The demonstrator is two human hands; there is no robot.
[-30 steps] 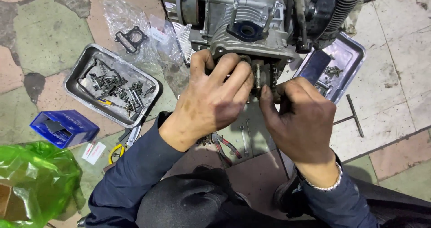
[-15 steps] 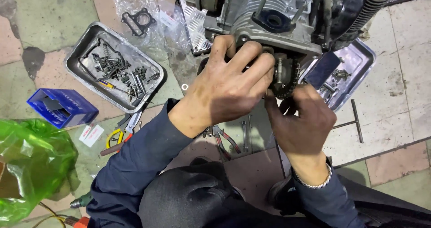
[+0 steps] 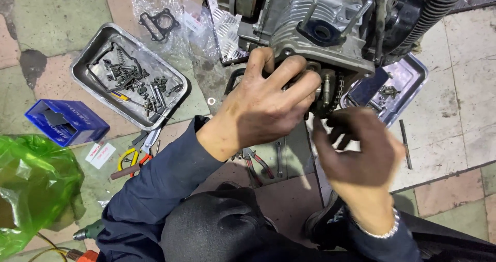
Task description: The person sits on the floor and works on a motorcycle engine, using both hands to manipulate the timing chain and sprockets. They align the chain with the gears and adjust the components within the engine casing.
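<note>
A grey metal engine [image 3: 305,29] with cooling fins and long studs stands at the top centre. My left hand [image 3: 268,99] lies flat against its lower side, fingers spread over a round part there. My right hand [image 3: 356,148] is just below a small sprocket with a chain [image 3: 330,89] at the engine's lower edge, fingers curled toward it. Whether the right fingers hold anything is hidden by the hand itself.
A metal tray [image 3: 88,66] of bolts and small parts lies at the left, a second tray [image 3: 413,81] under the engine's right side. A gasket [image 3: 160,20] on clear plastic, a blue box [image 3: 64,121], a green bag [image 3: 31,184], pliers [image 3: 256,164] and a screwdriver lie on the tiled floor.
My view has shifted so the engine sits lower in the picture. My right hand has drawn slightly down and away from the sprocket; my left hand stays pressed on the engine.
</note>
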